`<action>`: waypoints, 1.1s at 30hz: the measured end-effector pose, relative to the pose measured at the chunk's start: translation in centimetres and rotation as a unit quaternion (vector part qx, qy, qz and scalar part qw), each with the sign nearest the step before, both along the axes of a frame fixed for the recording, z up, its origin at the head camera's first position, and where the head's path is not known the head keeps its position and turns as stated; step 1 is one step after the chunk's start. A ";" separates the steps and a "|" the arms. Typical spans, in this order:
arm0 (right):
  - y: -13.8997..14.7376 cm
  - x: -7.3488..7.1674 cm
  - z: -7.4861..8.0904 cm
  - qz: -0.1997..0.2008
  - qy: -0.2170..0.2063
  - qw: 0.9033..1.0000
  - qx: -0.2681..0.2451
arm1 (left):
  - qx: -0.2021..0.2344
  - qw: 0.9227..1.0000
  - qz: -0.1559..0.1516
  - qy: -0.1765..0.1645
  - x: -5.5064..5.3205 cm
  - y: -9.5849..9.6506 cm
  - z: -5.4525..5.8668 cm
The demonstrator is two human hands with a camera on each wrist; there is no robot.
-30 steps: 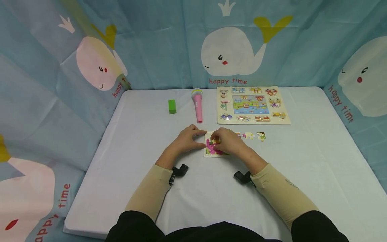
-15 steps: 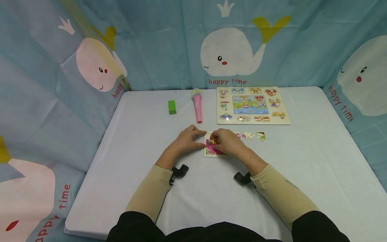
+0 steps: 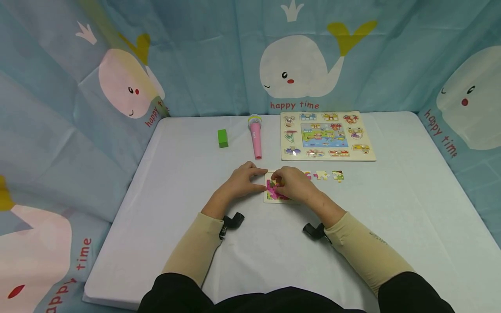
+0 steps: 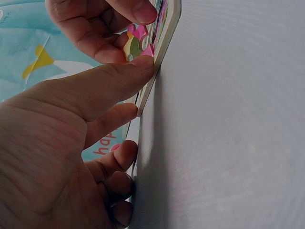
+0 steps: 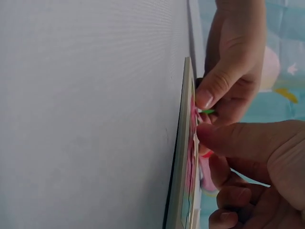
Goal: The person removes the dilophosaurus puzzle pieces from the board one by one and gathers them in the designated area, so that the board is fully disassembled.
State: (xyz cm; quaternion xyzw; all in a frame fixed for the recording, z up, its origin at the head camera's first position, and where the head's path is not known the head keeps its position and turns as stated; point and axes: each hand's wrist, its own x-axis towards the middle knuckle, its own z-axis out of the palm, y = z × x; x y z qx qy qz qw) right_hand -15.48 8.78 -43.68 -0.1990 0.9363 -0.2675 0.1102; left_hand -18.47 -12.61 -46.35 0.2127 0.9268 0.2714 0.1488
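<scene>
A small square jigsaw board (image 3: 268, 201) lies flat on the white table, partly filled with a pink and green picture. My left hand (image 3: 242, 180) rests at its left side, the straight thumb and the index fingertip touching the edge and top corner. Over the board, my right hand (image 3: 296, 183) pinches a jigsaw piece (image 4: 135, 44) coloured pink, green and yellow, seen tilted between the fingers in the left wrist view. My right fingers hide much of the board's upper part. Loose jigsaw pieces (image 3: 322, 175) lie in a row to the right, partly behind my right hand.
A large wooden peg puzzle (image 3: 325, 158) lies at the back right. Left of it are a pink toy microphone (image 3: 256, 139) and a green block (image 3: 222, 138). A blue whale-print curtain (image 3: 203, 65) hangs behind the white table (image 3: 176, 174).
Both hands stay almost in place. The right fingertips shift very slightly left over the board; the loose pieces and other things have not moved.
</scene>
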 end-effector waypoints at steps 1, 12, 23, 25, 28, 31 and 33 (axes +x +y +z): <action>0.0 0.0 0.0 0.000 0.001 1.000 0.000 | 0.000 1.000 0.000 0.000 0.0 0.0 0.0; 1.3 0.6 2.4 -0.006 -0.016 0.997 -0.070 | 0.001 1.000 -0.001 -0.002 -0.1 0.1 0.2; 3.6 1.6 4.9 -0.021 -0.006 0.994 -0.111 | -0.004 1.000 -0.003 -0.005 -0.1 0.0 0.1; 4.0 1.7 5.1 -0.027 -0.002 0.993 -0.114 | -0.003 1.000 -0.003 -0.006 -0.1 0.0 0.1; 4.6 2.0 5.4 -0.034 0.006 0.992 -0.119 | -0.001 1.000 -0.003 -0.007 -0.1 0.1 0.0; 5.2 2.2 5.8 -0.038 0.016 0.992 -0.122 | 0.002 1.000 -0.002 -0.008 -0.1 0.1 0.0; 5.5 2.4 5.9 -0.041 0.022 0.991 -0.123 | 0.006 1.000 0.001 -0.010 -0.1 0.0 0.0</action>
